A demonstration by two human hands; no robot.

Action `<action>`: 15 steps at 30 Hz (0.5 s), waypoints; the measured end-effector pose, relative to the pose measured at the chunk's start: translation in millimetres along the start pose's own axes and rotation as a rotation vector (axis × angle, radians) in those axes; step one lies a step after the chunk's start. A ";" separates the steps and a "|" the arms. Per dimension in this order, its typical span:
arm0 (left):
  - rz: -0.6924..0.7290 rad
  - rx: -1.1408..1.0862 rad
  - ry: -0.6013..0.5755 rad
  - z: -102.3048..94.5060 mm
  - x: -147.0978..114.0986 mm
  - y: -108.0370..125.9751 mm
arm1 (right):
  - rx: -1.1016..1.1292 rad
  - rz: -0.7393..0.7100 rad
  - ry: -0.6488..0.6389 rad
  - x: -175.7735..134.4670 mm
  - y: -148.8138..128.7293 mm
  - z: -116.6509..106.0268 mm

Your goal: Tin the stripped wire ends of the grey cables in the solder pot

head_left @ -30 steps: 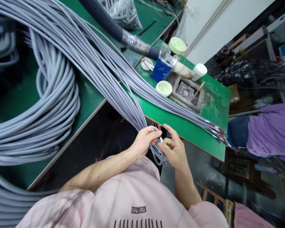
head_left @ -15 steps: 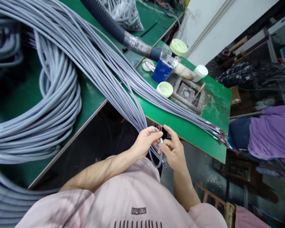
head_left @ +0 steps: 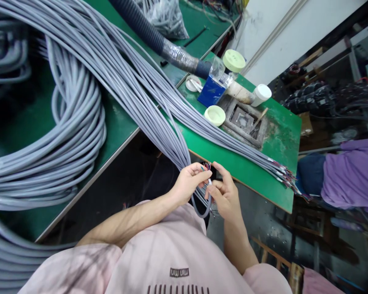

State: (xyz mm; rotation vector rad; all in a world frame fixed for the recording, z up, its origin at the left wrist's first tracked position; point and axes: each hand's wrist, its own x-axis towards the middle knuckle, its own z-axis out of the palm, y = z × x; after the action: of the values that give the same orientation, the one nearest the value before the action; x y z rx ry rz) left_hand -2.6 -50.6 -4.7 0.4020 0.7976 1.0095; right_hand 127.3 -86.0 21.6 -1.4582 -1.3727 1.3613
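My left hand (head_left: 192, 181) pinches the stripped end of a grey cable (head_left: 206, 210), where thin coloured wires (head_left: 207, 165) fan out above my thumb. Just below, the thumb and bent fingers of my right hand (head_left: 225, 194) close on the same cable, while its index finger stretches upward beside the wires. From there the cable bends in a loop under both hands. Behind my left hand, a bundle of grey cables (head_left: 168, 141) hangs over the table edge. My fingers partly hide the cable end.
More grey cables (head_left: 221, 136) lie across the green table (head_left: 282, 126), their coloured wire ends at its right edge. Beyond them are a square soldering pot (head_left: 244, 119), a blue box (head_left: 211, 90), tubs and a duct hose (head_left: 141, 26). A person in purple (head_left: 352, 173) is at right.
The view has shifted slightly, so the table items sit a little further right. Both hands keep their hold on the cable, with hardly any movement.
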 end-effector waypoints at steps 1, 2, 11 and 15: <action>-0.005 -0.003 0.001 0.0 0.2 0.1 | -0.005 0.003 0.001 0.3 -0.1 0.1; -0.009 -0.006 0.001 0.0 0.5 0.1 | -0.008 0.005 0.002 0.6 -0.1 0.2; 0.035 -0.032 0.021 -2.5 0.9 -2.3 | 0.070 0.026 -0.002 3.5 1.2 -0.3; 0.057 -0.052 0.029 -3.8 -0.1 -4.0 | 0.086 0.029 0.009 4.8 2.3 0.0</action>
State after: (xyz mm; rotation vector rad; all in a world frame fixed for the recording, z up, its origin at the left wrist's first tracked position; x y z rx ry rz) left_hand -3.2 -52.9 -9.7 0.3678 0.7880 1.0890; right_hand 127.2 -81.7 18.3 -1.4311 -1.2757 1.4126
